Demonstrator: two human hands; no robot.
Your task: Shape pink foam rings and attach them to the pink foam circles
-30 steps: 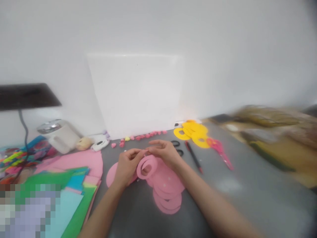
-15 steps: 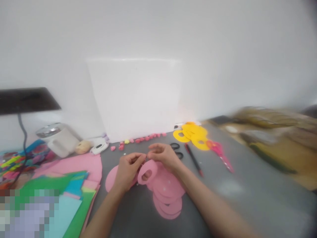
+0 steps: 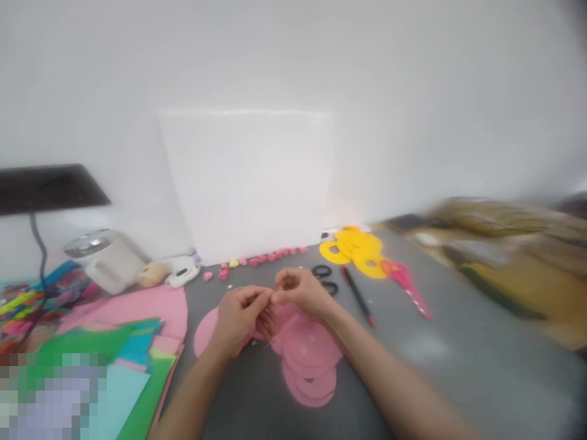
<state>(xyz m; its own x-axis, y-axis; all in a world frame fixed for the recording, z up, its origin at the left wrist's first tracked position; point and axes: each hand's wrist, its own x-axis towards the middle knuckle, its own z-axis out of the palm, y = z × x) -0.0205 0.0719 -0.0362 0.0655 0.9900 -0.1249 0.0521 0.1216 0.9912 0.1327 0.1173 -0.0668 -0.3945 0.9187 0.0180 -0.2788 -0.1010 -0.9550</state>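
My left hand [image 3: 241,319] and my right hand [image 3: 300,292] meet over the dark table, thumbs and fingertips pinched together. Whatever sits between the fingertips is too small or hidden to make out. Beneath and beside my right hand lies a fanned pile of pink paper circles [image 3: 312,360], with pale spots on the top one. Partly covered by my left hand is another pink paper circle [image 3: 205,330]. Black-handled scissors [image 3: 329,286] lie just beyond my right hand, their blades hidden.
Yellow paper rings [image 3: 358,247] lie at the back right, near pink scissors [image 3: 406,287] and a dark pen [image 3: 358,296]. A row of pink beads [image 3: 275,255] runs along the wall. Left are coloured sheets [image 3: 119,391], a white mug [image 3: 114,266] and a white glue gadget-like object [image 3: 183,275].
The pink ring that hung facing me between my hands no longer shows as a ring. My fingertips have come closer together, and my left fingers have shifted slightly right.
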